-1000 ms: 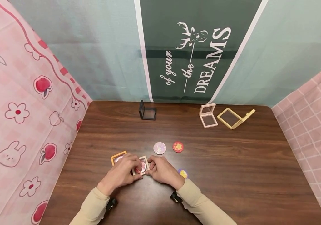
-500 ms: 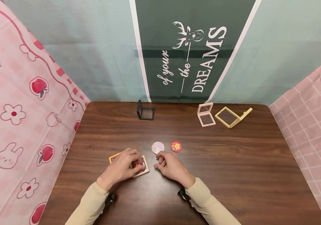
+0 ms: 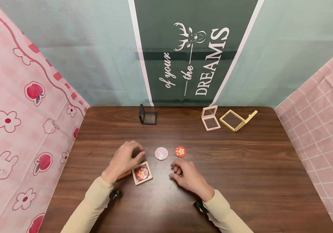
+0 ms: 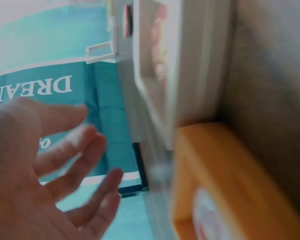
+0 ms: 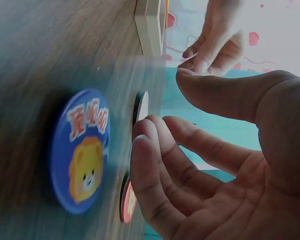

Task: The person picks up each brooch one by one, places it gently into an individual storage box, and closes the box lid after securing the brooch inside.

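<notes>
My left hand [image 3: 125, 160] is raised off the table with its fingers loosely bent and nothing in them. It partly covers an orange display frame [image 3: 124, 175], which also shows in the left wrist view. Touching or close beside that lies a cream display frame [image 3: 135, 182], closed, with a round red badge [image 3: 142, 173] inside. My right hand [image 3: 190, 177] hovers to the right of the cream frame, fingers relaxed, holding nothing. Below it, in the right wrist view, lies a blue badge with a yellow lion [image 5: 85, 167]; the head view hides this badge.
A pale purple badge [image 3: 161, 153] and a red star badge [image 3: 180, 151] lie ahead of the hands. Along the table's back edge stand three opened frames: black [image 3: 150, 118], pink [image 3: 211, 123] and yellow [image 3: 233, 120]. Cloth hangs behind and at both sides.
My right hand has let go of the cream frame and moved right. The left hand has lifted off that frame and drawn away, leaving the red badge in view. The head view has shifted slightly.
</notes>
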`<state>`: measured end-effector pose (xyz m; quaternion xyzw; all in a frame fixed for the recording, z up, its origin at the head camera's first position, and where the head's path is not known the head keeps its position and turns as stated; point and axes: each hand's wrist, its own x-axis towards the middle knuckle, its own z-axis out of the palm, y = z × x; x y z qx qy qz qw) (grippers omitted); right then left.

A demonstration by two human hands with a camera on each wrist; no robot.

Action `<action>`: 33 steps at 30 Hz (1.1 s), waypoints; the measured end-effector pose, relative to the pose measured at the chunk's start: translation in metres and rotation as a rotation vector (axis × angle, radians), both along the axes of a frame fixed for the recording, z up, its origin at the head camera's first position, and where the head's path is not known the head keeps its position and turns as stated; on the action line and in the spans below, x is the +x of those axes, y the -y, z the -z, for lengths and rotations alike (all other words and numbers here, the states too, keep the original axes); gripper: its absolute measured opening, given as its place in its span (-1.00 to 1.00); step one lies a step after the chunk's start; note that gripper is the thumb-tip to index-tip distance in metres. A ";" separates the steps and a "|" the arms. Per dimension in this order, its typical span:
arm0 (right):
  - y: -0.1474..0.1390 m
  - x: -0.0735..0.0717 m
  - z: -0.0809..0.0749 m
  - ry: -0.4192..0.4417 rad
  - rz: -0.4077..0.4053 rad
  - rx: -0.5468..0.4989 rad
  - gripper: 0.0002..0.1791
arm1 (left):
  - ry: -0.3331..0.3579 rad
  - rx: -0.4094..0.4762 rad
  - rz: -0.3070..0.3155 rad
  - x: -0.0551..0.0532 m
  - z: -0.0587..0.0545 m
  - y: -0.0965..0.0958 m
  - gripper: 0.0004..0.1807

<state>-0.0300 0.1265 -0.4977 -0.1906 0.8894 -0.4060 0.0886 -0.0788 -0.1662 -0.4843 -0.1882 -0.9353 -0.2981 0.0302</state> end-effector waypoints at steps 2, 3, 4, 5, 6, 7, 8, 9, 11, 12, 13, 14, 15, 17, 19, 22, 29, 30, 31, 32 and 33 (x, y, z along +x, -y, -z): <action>-0.004 0.001 0.001 -0.006 -0.003 0.001 -0.76 | 0.015 0.014 -0.037 -0.007 -0.002 -0.001 -0.86; -0.006 0.002 0.001 -0.009 -0.004 0.003 -0.75 | 0.027 0.023 -0.055 -0.010 -0.003 -0.002 -0.84; -0.007 0.003 0.002 -0.015 -0.002 0.006 -0.75 | 0.038 0.034 -0.071 -0.013 -0.003 -0.002 -0.83; -0.009 0.003 0.003 -0.022 -0.001 0.009 -0.75 | 0.049 0.045 -0.086 -0.016 -0.004 -0.003 -0.82; -0.010 0.004 0.003 -0.028 0.001 0.008 -0.75 | 0.057 0.053 -0.101 -0.020 -0.004 -0.003 -0.82; -0.011 0.004 0.004 -0.037 0.003 0.010 -0.75 | 0.065 0.063 -0.117 -0.023 -0.004 -0.003 -0.81; -0.012 0.005 0.005 -0.044 0.006 0.012 -0.74 | 0.076 0.071 -0.137 -0.026 -0.005 -0.004 -0.80; -0.013 0.005 0.005 -0.052 0.009 0.012 -0.74 | 0.087 0.074 -0.154 -0.028 -0.005 -0.004 -0.80; -0.015 0.006 0.007 -0.063 0.015 0.015 -0.73 | 0.115 0.086 -0.187 -0.034 -0.006 -0.004 -0.77; -0.016 0.006 0.007 -0.067 0.017 0.019 -0.72 | 0.133 0.093 -0.204 -0.037 -0.007 -0.005 -0.76; -0.017 0.007 0.007 -0.070 0.019 0.025 -0.71 | 0.149 0.103 -0.218 -0.041 -0.007 -0.005 -0.75; -0.018 0.008 0.008 -0.071 0.020 0.030 -0.71 | 0.167 0.112 -0.230 -0.044 -0.007 -0.006 -0.73; -0.019 0.009 0.008 -0.071 0.020 0.037 -0.70 | 0.186 0.123 -0.243 -0.048 -0.008 -0.006 -0.72; -0.021 0.010 0.008 -0.067 0.021 0.050 -0.69 | 0.221 0.140 -0.266 -0.056 -0.007 -0.007 -0.68; -0.024 0.012 0.008 -0.067 0.020 0.058 -0.68 | 0.266 0.139 -0.287 -0.064 -0.006 -0.009 -0.63; -0.029 0.016 0.009 -0.062 0.025 0.072 -0.67 | 0.347 0.112 -0.309 -0.076 -0.004 -0.010 -0.57; -0.036 0.023 0.012 -0.049 0.050 0.097 -0.67 | 0.437 0.078 -0.327 -0.096 0.007 -0.009 -0.51; -0.037 0.024 0.013 -0.054 0.053 0.092 -0.67 | 0.439 0.077 -0.330 -0.099 0.009 -0.009 -0.50; -0.038 0.024 0.014 -0.057 0.057 0.087 -0.66 | 0.441 0.076 -0.334 -0.102 0.010 -0.009 -0.50; -0.039 0.024 0.015 -0.063 0.060 0.081 -0.66 | 0.444 0.075 -0.336 -0.104 0.012 -0.009 -0.50; -0.040 0.025 0.016 -0.072 0.062 0.074 -0.66 | 0.450 0.075 -0.342 -0.107 0.013 -0.010 -0.50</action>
